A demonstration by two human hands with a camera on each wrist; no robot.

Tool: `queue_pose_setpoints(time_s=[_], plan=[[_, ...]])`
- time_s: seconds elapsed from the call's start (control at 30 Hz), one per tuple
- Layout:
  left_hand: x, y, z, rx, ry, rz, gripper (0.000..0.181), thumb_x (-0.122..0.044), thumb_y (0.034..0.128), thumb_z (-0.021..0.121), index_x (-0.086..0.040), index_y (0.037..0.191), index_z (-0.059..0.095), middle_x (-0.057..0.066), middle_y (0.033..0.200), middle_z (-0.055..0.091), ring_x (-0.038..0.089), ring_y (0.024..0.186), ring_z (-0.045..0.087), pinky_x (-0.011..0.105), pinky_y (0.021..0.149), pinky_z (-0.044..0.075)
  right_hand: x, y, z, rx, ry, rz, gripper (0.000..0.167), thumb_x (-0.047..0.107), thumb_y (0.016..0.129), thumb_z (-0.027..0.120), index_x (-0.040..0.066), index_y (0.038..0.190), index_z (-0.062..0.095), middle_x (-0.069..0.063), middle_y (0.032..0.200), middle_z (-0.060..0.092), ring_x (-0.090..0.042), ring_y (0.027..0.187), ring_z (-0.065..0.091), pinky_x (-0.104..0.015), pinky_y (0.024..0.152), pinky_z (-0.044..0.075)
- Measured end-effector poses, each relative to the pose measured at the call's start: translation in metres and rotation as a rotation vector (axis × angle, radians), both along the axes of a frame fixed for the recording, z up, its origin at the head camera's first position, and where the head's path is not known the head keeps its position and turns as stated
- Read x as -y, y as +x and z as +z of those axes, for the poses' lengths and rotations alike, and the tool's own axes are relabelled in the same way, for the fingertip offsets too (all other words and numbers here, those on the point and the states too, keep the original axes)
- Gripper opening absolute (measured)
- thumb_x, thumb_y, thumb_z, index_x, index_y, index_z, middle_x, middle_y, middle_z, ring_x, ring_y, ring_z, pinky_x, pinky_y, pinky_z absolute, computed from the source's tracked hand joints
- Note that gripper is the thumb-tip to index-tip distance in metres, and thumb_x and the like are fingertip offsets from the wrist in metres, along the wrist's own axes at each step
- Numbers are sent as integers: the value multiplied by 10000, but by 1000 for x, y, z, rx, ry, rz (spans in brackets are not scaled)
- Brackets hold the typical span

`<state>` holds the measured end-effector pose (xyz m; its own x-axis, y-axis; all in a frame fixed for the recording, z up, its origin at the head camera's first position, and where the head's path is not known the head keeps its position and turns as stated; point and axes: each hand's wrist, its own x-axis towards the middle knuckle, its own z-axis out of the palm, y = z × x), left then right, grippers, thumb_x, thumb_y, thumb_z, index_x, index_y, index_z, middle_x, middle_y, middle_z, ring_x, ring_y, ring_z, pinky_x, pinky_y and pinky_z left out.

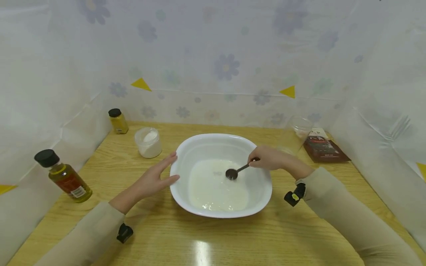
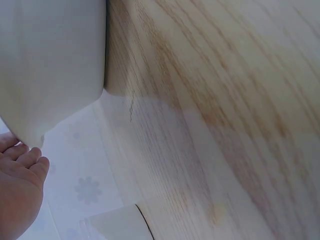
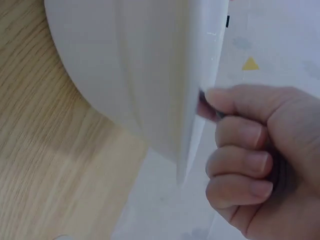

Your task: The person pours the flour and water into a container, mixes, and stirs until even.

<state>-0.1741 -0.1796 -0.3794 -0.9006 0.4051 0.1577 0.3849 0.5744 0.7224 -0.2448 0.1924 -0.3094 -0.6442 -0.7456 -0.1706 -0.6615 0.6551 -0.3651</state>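
Observation:
A white basin (image 1: 221, 139) stands mid-table with a milky white liquid (image 1: 213, 188) in its bottom. My right hand (image 1: 267, 158) grips the handle of a dark brown measuring spoon (image 1: 231, 174), whose bowl is at the liquid; whether it dips in, I cannot tell. In the right wrist view, the fingers of that right hand (image 3: 250, 155) are curled round the handle beside the basin's rim. On the basin's left side, my left hand (image 1: 153, 181) touches the rim with spread, fairly straight fingers. The left wrist view shows that left hand (image 2: 22, 180) at the basin's outer edge.
A clear tub of white powder (image 1: 149, 144) stands behind my left hand. Farther left are a yellow jar (image 1: 118, 122) with a black lid and an oil bottle (image 1: 70, 181). A clear cup (image 1: 294, 135) and a dark red packet (image 1: 323, 147) occupy the back right.

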Motion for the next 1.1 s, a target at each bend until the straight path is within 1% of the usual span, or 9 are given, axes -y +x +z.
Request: queue_pose_setpoints(time_s=[0.1,0.27,0.33,0.4,0.53,0.7,0.93,1.0,1.1], plan=[[0,0,0,1,-2,2,725,-388,892,595,-36,1441,278,95,1505,180,301,1356,166,510,1053,198,1,-2,-2,-63,27,-42,149,74,906,557,21,898,695,31,719,590,-90,604,462,-262,570,413],[0,0,1,-2,2,-4,722,-385,894,593,-32,1440,278,103,1502,186,300,1355,165,511,1052,200,6,3,1,89,4,55,146,105,914,564,62,923,703,27,739,607,-74,604,453,-249,566,401],[0,0,1,-7,0,-4,720,-382,895,593,-30,1440,279,99,1502,188,299,1355,167,508,1053,201,5,3,5,113,4,75,148,99,912,564,56,913,705,26,738,608,-77,603,447,-254,561,395],[-1,0,2,-8,-2,-3,720,-380,895,594,-28,1439,279,96,1501,188,299,1355,169,507,1054,201,4,1,7,80,30,50,147,82,905,565,45,897,707,35,726,596,-80,604,440,-253,567,387],[0,0,3,-6,-5,-1,722,-379,894,597,-26,1438,280,100,1501,191,303,1354,170,510,1053,199,0,-9,11,-44,86,-33,152,43,888,556,8,858,701,24,715,583,-106,605,453,-271,575,402],[0,1,3,-4,-3,-3,721,-375,895,597,-21,1437,279,114,1500,191,308,1354,166,513,1053,196,6,-22,11,-100,134,-75,180,43,883,539,3,833,707,-12,704,609,-116,579,483,-283,569,427],[0,0,2,-8,-3,-10,718,-368,897,596,-22,1438,276,101,1500,189,304,1355,164,511,1054,196,28,-31,12,19,143,-107,225,105,946,491,45,905,704,-5,559,529,-101,471,389,-257,510,366],[0,0,1,-5,-2,-11,720,-371,896,596,-23,1439,276,101,1501,188,302,1356,164,509,1054,196,35,-30,11,70,134,-93,219,133,959,489,58,964,694,3,529,501,-96,455,396,-252,500,378],[-1,0,1,-2,-1,-13,722,-375,895,597,-26,1439,276,106,1500,190,301,1355,167,510,1053,200,44,-24,13,169,117,-24,215,141,960,502,49,1036,680,-10,541,522,-92,449,414,-242,478,391]])
